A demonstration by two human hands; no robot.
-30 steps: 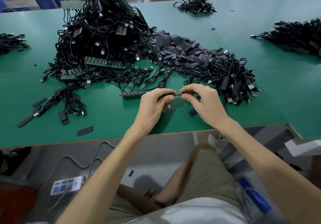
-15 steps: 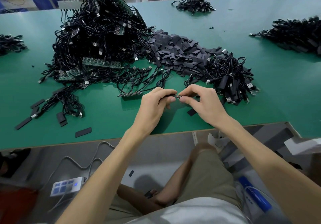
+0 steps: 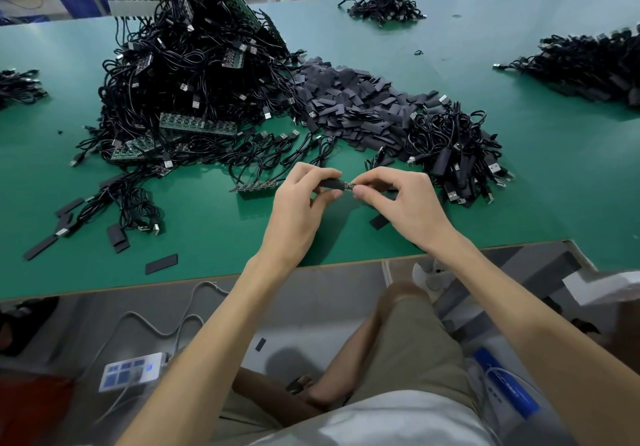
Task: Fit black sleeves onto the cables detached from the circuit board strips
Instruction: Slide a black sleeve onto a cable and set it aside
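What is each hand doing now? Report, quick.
Left hand: pinches the black sleeve.
Right hand: pinches the cable end at the sleeve's mouth.

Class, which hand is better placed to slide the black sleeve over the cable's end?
Probably left: the left hand pinches the black sleeve, while the right hand pinches the cable end.

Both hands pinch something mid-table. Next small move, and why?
Probably slide the black sleeve in the left hand rightward over the bare cable end pinched by the right hand: they meet tip to tip, and that end shows uncovered.
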